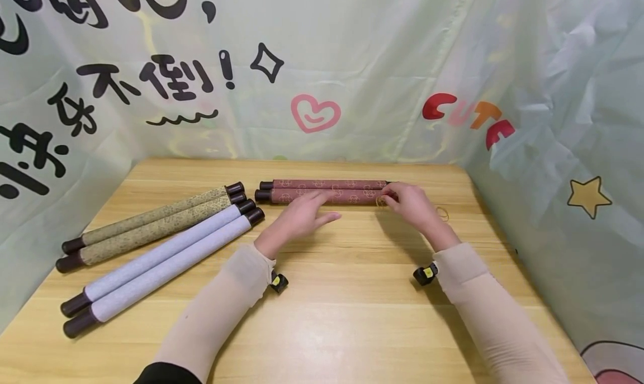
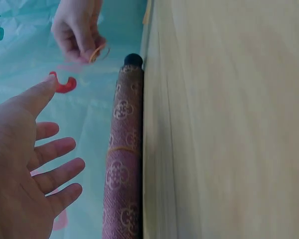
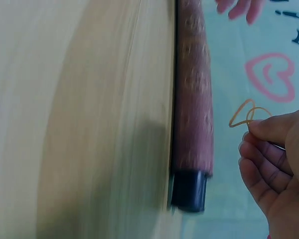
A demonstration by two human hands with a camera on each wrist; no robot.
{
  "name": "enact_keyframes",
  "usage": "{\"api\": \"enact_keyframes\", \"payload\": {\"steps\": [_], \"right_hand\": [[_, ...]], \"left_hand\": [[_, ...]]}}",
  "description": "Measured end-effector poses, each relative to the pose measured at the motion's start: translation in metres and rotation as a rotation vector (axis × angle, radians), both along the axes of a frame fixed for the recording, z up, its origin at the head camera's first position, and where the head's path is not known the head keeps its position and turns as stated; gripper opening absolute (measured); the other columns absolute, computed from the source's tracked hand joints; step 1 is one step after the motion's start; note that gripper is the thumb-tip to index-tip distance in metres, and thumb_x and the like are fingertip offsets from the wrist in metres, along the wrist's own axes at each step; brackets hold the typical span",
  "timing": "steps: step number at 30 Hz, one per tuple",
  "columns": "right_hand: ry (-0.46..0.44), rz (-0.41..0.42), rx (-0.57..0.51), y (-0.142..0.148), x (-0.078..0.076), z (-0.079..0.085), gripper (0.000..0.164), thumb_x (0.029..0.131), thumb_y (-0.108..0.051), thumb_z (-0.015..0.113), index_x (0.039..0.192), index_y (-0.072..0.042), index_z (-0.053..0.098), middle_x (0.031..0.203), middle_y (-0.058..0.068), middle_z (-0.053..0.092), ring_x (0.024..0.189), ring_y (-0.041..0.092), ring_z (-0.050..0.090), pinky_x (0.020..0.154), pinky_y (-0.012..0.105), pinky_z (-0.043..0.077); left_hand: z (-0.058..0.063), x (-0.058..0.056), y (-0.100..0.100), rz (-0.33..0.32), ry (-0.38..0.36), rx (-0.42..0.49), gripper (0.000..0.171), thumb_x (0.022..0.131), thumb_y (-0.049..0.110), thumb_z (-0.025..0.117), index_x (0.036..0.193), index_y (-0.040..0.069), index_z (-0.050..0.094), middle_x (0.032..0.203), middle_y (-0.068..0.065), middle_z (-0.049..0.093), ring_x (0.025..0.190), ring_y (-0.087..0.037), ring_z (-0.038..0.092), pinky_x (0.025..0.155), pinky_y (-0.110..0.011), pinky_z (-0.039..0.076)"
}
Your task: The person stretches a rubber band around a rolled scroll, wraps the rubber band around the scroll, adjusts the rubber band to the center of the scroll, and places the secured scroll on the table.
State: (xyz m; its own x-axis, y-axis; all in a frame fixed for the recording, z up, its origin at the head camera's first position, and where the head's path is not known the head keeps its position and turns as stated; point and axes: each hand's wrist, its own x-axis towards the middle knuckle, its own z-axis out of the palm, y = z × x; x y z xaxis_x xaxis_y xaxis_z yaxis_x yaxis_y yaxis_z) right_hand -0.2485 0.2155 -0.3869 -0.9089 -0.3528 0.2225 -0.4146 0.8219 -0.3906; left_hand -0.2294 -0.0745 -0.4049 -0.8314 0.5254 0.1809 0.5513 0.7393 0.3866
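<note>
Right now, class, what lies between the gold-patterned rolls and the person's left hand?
The pale lavender rolls lie between the gold-patterned rolls and the left hand, followed by a short stretch of bare table; the head view shows this.

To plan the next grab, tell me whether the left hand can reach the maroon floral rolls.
Probably yes: the left hand is empty, fingers spread, close by the maroon floral rolls, with nothing visible in between. The right hand, pinching an orange rubber band, is near their right end.
</note>
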Motion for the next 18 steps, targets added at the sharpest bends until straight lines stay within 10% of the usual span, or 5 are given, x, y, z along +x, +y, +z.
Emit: {"api": "enact_keyframes", "payload": {"steps": [18], "right_hand": [[0.090,0.053,-0.251,-0.064,0.021,-0.010,0.011,0.094,-0.013,0.066,0.102,-0.008,0.071,0.097,0.007,0.071,0.084,0.023,0.067,0.071,0.040,0.056]], "left_hand": [[-0.001,0.009,0.013,0.011,0.040,0.202,0.056,0.095,0.053,0.056,0.135,0.014,0.059,0.111,-0.001,0.070,0.102,-0.019,0.065,0.088,-0.039,0.052]]}}
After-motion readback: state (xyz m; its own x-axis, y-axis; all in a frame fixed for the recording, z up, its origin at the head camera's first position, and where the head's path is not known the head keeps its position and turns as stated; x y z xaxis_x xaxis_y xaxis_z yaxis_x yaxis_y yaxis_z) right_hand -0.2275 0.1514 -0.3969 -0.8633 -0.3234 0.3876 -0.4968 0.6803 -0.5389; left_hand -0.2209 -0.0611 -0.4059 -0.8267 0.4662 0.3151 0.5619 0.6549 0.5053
